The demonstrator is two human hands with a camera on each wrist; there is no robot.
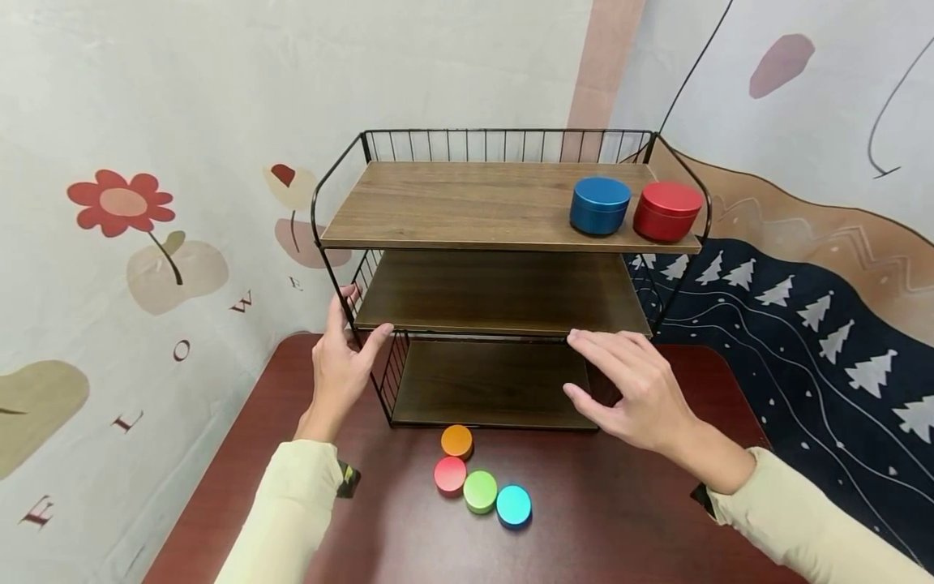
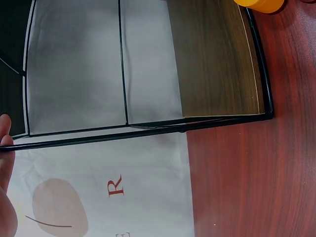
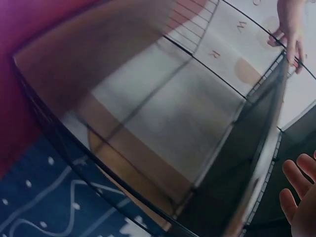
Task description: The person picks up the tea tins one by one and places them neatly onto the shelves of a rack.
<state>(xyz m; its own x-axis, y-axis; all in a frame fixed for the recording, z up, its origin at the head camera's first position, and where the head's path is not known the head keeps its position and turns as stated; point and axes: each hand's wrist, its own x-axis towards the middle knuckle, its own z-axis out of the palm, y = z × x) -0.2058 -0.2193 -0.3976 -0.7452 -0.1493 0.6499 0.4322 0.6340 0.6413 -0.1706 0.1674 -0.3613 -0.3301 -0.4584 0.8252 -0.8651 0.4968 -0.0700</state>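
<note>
A three-tier shelf rack [image 1: 467,203] with wooden boards and a black wire frame stands on the table. My left hand [image 1: 339,373] grips its left side post level with the middle board [image 1: 503,292], thumb in front and fingers behind the wire. In the left wrist view, fingertips [image 2: 5,123] show around the black rod. My right hand [image 1: 638,389] is spread at the right end of that board, its fingertips overlapping the front edge in the head view. The right wrist view shows its fingers [image 3: 296,180] apart and holding nothing.
A blue round tin [image 1: 600,207] and a red round tin [image 1: 667,212] sit on the top board's right end. Before the rack, orange [image 1: 456,442], red [image 1: 450,476], green [image 1: 480,491] and light-blue [image 1: 514,506] round pieces lie on the red-brown table [image 1: 606,519]. A printed cloth [image 1: 219,81] hangs behind.
</note>
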